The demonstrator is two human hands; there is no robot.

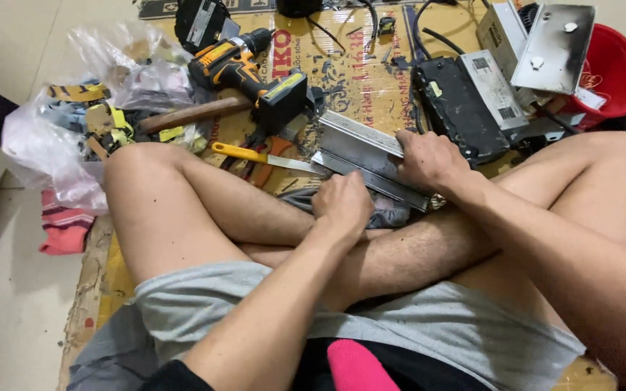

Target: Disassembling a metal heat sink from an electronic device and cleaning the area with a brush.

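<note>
The person sits cross-legged on flattened cardboard (371, 80) on the floor, with a ribbed silver aluminium housing (364, 156) resting against the shins, close enough to brace. The right hand (429, 159) clamps its far end, apparently to steady it. The left hand (342, 203) is clenched at the near edge; what it grips is hidden. A yellow-handled screwdriver (262, 156) and a yellow-and-black cordless drill (251, 69) lie just beside, within reach.
</note>
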